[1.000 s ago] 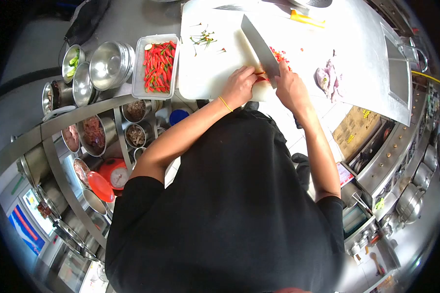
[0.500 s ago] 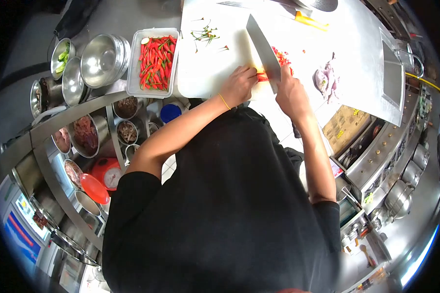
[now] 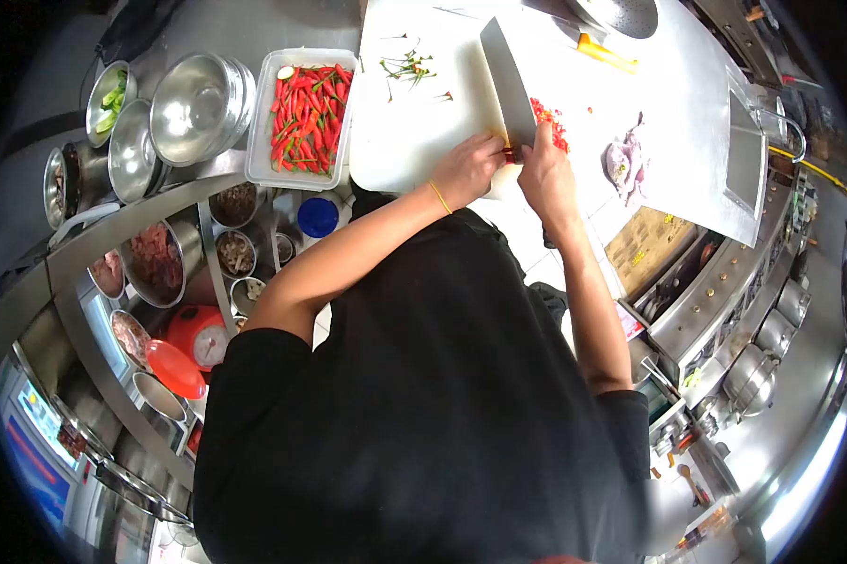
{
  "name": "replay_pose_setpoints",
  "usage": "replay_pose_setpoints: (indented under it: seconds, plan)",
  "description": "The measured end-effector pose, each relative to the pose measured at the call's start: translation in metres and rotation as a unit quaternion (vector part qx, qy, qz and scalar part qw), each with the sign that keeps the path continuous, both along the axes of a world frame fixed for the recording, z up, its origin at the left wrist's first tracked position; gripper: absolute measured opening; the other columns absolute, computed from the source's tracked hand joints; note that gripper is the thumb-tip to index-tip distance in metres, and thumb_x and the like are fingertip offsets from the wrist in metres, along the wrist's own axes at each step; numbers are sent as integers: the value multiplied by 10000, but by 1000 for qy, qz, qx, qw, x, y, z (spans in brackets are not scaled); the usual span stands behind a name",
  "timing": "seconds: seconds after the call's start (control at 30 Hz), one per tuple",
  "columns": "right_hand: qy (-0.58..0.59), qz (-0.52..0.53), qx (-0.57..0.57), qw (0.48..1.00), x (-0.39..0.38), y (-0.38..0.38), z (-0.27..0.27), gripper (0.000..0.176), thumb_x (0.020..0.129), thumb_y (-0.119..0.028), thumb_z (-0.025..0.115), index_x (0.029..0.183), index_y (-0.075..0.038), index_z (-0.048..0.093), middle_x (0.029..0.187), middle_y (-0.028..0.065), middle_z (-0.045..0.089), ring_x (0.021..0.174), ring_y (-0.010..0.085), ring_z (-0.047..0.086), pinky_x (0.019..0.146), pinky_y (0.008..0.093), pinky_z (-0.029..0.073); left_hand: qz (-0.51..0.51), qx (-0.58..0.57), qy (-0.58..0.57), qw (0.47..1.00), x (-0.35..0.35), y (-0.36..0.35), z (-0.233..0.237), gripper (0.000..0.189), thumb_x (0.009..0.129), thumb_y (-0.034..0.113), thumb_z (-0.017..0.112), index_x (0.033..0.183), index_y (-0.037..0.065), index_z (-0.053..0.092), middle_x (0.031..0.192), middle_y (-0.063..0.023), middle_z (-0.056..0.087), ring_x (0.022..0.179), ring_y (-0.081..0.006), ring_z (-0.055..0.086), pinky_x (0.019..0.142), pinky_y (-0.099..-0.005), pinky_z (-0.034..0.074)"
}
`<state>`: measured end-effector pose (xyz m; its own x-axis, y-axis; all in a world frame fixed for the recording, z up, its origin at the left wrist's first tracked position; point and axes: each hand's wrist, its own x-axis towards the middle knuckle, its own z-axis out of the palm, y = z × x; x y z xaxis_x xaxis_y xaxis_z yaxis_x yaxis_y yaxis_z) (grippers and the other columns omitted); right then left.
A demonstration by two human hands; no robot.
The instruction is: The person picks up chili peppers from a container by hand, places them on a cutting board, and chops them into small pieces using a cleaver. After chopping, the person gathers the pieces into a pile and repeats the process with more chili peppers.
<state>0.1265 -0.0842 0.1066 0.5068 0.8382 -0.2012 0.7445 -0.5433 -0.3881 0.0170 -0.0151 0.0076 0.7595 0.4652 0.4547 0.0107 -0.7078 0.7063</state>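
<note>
My right hand [image 3: 547,179] grips a cleaver [image 3: 507,80], its broad blade pointing away from me over the white cutting board [image 3: 395,150]. Close against the blade, my left hand [image 3: 472,167] has its fingers bent round red chilies [image 3: 510,156], mostly hidden by the fingers and the blade. Chopped red chili [image 3: 550,124] lies in a small heap on the blade's right side. Green chili stems [image 3: 407,66] are scattered on the board's left part. Left of the board, a clear plastic tub [image 3: 254,141] holds many whole red chilies [image 3: 309,117].
A yellow-handled knife [image 3: 606,54] lies at the back right. Nearer, a pale purplish piece of raw meat or poultry [image 3: 624,162] rests on the steel counter [image 3: 686,122]. Stacked metal bowls [image 3: 193,108] stand at the left. Below are shelves with meat bowls and a red scale [image 3: 198,334].
The cleaver blade has shifted slightly and stands closer to my left fingers, with less of the chilies showing. The whole view has shifted a little. Both hands keep their holds.
</note>
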Motion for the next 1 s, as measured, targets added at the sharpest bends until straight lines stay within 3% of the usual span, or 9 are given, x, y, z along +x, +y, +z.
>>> replay_pose_setpoints:
  seconds: [0.17,0.27,0.33,0.43,0.5,0.67,0.77,0.9,1.0]
  plan:
    - [38,9,-37,999,-2,-7,22,253,867,-32,532,1069,43,400,778,331,601,786,503,594,672,548,458,-15,-7,26,1000,-6,0,5,171,772,-6,586,915,18,677,890,-91,583,867,-265,590,748,-367,509]
    - [29,-27,-13,999,-13,-10,4,273,866,-35,539,1085,37,394,788,333,601,789,504,594,666,551,457,-22,-11,51,998,-6,0,6,156,773,-8,594,906,17,671,884,-96,581,854,-272,597,735,-374,509]
    - [17,-21,3,1000,-3,0,-1,243,861,-45,542,1047,31,405,775,312,612,769,479,610,663,541,469,0,-48,5,999,-2,0,5,71,741,-15,577,756,-2,646,842,-93,545,861,-257,576,764,-371,497]
    - [1,2,23,1000,2,1,9,222,857,-56,545,1013,29,412,756,288,621,747,449,629,650,526,484,0,-60,19,998,-3,0,6,65,762,-1,581,759,-4,646,832,-99,540,862,-264,577,750,-375,494]
    - [7,17,-34,999,-3,-4,28,222,857,-50,539,1014,31,405,742,286,616,742,448,628,646,526,484,-3,-66,23,998,-2,3,8,65,775,7,583,764,-6,646,827,-105,540,852,-272,583,739,-381,495]
    - [23,-31,3,999,-6,0,-6,250,853,-30,552,1032,33,389,777,340,590,812,504,587,695,561,444,-8,-72,17,997,-5,0,-3,104,810,18,586,879,0,663,832,-127,553,785,-308,600,680,-397,504]
    - [37,-25,-1,999,-4,-2,4,254,852,-30,555,1034,39,391,786,339,593,824,499,590,700,561,444,9,-76,16,997,-6,-2,1,55,782,6,595,799,-8,646,842,-119,545,817,-288,597,714,-405,497]
    - [53,-10,-42,998,-12,-7,27,257,853,-32,556,1035,51,395,790,341,596,821,493,596,699,559,448,-10,-81,68,994,-10,-1,6,129,756,-37,562,842,-1,651,884,-115,548,869,-288,586,768,-392,487]
    - [28,-51,-7,998,-17,1,3,243,856,-23,550,1022,51,389,779,338,596,801,502,595,680,559,451,-3,-94,22,995,-9,-1,-1,168,769,-48,559,880,18,666,887,-122,560,855,-297,596,743,-392,502]
